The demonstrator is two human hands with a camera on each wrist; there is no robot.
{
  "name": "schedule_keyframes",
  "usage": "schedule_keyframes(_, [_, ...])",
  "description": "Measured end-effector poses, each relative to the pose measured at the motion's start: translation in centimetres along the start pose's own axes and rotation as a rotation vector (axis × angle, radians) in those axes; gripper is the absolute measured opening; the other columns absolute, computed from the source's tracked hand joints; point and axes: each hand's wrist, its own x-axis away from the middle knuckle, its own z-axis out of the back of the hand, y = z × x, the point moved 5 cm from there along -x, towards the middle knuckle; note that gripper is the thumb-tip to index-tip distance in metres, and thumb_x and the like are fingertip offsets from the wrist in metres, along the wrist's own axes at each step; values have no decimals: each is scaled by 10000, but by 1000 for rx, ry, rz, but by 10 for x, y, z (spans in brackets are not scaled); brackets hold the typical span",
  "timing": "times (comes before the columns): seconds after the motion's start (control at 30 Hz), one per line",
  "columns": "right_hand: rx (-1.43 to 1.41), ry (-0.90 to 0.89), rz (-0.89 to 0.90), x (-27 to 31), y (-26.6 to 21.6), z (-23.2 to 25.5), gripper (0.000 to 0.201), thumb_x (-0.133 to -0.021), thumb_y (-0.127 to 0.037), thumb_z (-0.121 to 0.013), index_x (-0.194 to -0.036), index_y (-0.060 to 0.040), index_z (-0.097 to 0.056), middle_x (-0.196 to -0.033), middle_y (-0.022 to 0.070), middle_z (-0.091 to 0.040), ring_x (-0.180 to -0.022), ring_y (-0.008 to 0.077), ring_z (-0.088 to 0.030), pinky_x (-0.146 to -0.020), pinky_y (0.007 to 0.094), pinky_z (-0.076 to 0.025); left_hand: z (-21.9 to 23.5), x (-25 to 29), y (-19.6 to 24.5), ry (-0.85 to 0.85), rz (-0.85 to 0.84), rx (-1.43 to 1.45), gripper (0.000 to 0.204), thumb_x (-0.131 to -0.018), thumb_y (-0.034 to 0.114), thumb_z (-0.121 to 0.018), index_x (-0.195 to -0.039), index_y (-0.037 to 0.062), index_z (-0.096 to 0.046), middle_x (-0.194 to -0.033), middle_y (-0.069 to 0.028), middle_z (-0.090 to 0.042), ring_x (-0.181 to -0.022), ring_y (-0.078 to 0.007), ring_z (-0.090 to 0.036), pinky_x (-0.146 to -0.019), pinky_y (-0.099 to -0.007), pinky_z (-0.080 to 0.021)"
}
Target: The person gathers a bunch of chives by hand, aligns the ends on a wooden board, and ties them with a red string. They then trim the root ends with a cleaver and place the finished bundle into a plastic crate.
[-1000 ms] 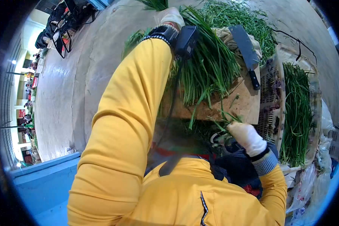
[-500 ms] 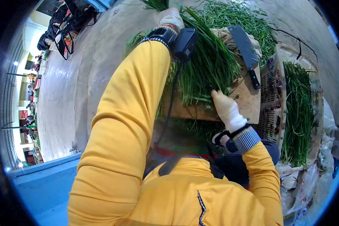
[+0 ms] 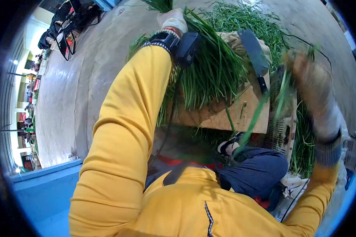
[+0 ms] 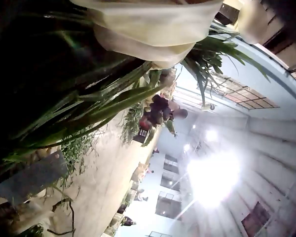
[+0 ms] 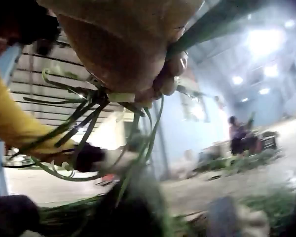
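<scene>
My left hand [image 3: 173, 21], in a white glove, grips a thick bunch of long green chives [image 3: 213, 75] near its upper part. The bunch fans out over a wooden board [image 3: 249, 114], its pale cut ends toward me. In the left wrist view the gloved hand [image 4: 148, 29] is wrapped over dark leaves. Raised at the right, my right hand [image 3: 314, 83] is blurred by movement, above the basket's side. In the right wrist view its fingers [image 5: 170, 81] curl round a few loose chive leaves [image 5: 91, 118], which dangle below. A cleaver [image 3: 254, 51] lies on the board's right side.
Under the cleaver's blade is a crumpled cloth [image 3: 230, 41]. Loose cut greens [image 3: 241, 15] are heaped on the floor beyond. A plastic basket [image 3: 277, 132] of chives stands to the right, partly hidden by my right arm. My knee [image 3: 261, 164] is close below the board.
My right hand goes from below the board's edge to the stalk ends, then swings up and right with loose leaves. My left hand keeps its grip, shifting slightly left.
</scene>
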Motion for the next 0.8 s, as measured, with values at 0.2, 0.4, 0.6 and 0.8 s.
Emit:
schedule_keyframes(0.2, [-897, -648, -314, -102, 9, -110, 673, -819, -61, -632, -1420, -115, -333, -1358, 136, -466, -1159, 257, -527, -963, 297, -447, 35, 14, 9, -42, -44, -3, 183, -652, 238, -723, -775, 106, -691, -793, -113, -673, -812, -289, -664, -670, -375, -502])
schedule_keyframes(0.4, [-1840, -121, -350, -52, -136, 118, 550, -711, -263, -725, -1160, -17, -524, -920, 149, -587, -861, 294, -594, -725, 372, -501, 25, 6, 18, -381, 74, -146, 435, -566, 314, -794, -933, 99, -702, -977, -107, -689, -937, -267, -661, -766, -372, -529])
schedule_keyframes(0.6, [-1682, -558, 4, -51, -263, 158, 299, -772, -121, -616, -1048, -11, -580, -944, 147, -607, -938, 316, -598, -766, 379, -510, -11, -26, -11, -326, 21, -9, 413, -549, 250, -792, -888, 36, -696, -877, -177, -679, -826, -293, -671, -753, -388, -529])
schedule_keyframes(0.8, [-1740, -508, 239, -3, -209, 177, 142, -778, -17, -525, -896, -60, -592, -895, 122, -575, -912, 293, -578, -765, 349, -507, -18, -12, -2, 128, -66, -100, 195, -734, 227, -663, -853, 75, -686, -795, -171, -680, -758, -295, -681, -657, -389, -529])
